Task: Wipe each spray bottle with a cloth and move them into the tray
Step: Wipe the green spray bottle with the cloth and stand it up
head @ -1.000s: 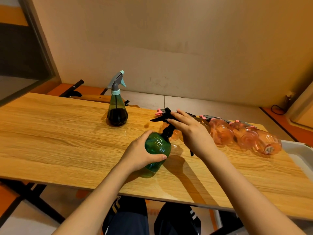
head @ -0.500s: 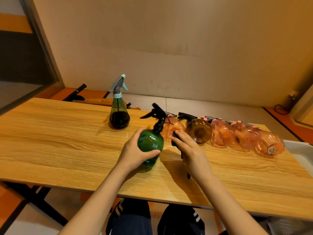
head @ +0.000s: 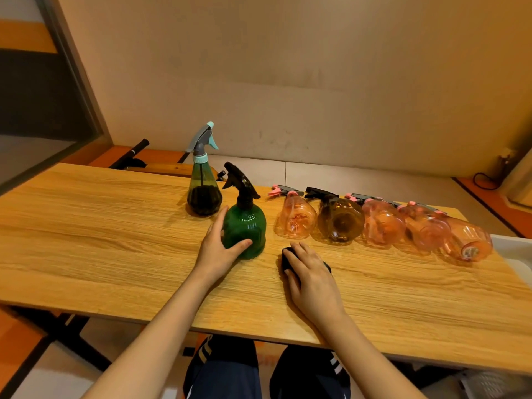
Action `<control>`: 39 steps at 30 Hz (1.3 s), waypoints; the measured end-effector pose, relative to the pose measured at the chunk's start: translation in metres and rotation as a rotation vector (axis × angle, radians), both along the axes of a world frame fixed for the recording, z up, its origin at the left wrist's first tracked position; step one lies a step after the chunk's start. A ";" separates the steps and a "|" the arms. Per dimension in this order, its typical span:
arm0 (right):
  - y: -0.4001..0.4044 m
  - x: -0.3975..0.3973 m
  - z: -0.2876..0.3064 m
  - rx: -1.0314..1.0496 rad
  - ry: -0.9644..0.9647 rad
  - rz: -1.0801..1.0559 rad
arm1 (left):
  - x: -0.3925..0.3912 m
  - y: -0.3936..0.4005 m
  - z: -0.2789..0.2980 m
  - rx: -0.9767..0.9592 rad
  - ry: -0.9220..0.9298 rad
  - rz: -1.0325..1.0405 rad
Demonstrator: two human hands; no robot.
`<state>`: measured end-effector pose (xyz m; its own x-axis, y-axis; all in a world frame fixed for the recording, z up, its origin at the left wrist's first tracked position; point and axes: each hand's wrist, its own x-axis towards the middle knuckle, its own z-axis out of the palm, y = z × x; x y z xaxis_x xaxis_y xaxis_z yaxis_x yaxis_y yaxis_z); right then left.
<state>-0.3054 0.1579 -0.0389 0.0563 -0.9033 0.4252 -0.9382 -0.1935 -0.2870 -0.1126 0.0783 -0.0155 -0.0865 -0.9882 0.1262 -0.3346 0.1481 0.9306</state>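
Now our left hand [head: 218, 254] holds the upright green bottle [head: 244, 230] with curled fingers, while our right hand [head: 309, 276] lies flat on the dark cloth [head: 286, 259] just beside it, so we should rub all sides firmly.

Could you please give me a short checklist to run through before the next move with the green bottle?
1. Green bottle upright on the table: ok.
2. Left hand grips the green bottle's body: ok.
3. Dark cloth within reach, under the right hand: ok.
4. Green bottle fully wiped: cannot tell.
5. White tray at the table's right edge has room: cannot tell, mostly out of frame.
6. Path to the tray free: not ok along the table, since the lying pink bottles and amber bottle line it.
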 end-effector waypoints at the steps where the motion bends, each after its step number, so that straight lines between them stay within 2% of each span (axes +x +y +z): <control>1: 0.001 0.000 0.000 -0.005 -0.002 -0.014 | -0.001 -0.002 -0.002 -0.004 -0.012 -0.008; 7: 0.002 -0.001 0.001 -0.054 -0.011 -0.037 | -0.014 -0.010 -0.001 -0.031 -0.187 0.118; 11: 0.000 0.000 -0.001 -0.068 0.019 -0.041 | -0.018 -0.002 -0.006 -0.277 -0.354 0.243; 13: -0.001 0.001 0.000 -0.054 0.027 -0.048 | -0.023 0.005 -0.011 -0.312 -0.452 0.231; 17: -0.002 0.002 -0.002 0.003 0.003 -0.064 | -0.033 0.012 -0.016 -0.258 -0.690 0.169; 23: -0.002 0.002 -0.002 0.011 -0.007 -0.069 | -0.039 -0.004 -0.001 -0.183 -0.806 0.205; 27: -0.002 0.002 -0.003 0.007 -0.008 -0.068 | -0.047 0.001 -0.006 -0.227 -0.906 0.144; 39: -0.002 0.001 -0.001 -0.012 -0.012 -0.111 | -0.054 -0.040 0.001 -0.100 -1.000 0.113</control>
<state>-0.3045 0.1557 -0.0399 -0.0492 -0.8986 0.4360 -0.9505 -0.0919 -0.2967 -0.1663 0.0388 -0.0141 -0.1042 -0.9861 0.1297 -0.9711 0.1290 0.2006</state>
